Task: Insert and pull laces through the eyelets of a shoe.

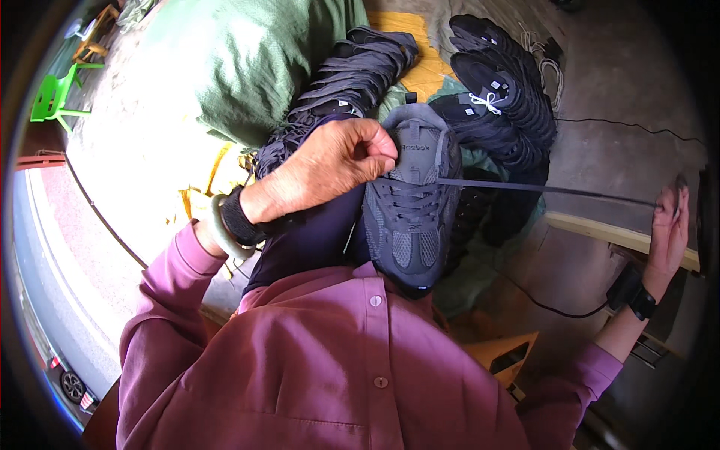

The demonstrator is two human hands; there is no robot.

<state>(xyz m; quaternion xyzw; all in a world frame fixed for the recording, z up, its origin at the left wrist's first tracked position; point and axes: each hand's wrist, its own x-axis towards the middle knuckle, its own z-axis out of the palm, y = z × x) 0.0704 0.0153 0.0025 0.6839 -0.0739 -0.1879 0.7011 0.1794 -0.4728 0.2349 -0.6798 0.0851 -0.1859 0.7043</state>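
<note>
A dark grey sneaker (409,217) rests on my lap, its toe toward me and its laces crossed over the front. My left hand (337,161) is pinched closed at the left side of its tongue; what the fingertips hold, if anything, is hidden. A flat dark shoelace (547,189) stretches taut from the right side of the sneaker's upper eyelets. Far out to the right, my right hand (670,225) holds the other end of this lace, with its fingers fairly straight.
Stacked dark shoe uppers (352,71) lie beyond my left hand. More dark uppers (510,97), one tied with white cord, are piled at the far right. A green sack (240,67) bulges at the back. A wooden bar (615,236) is near my right wrist, with black cables around.
</note>
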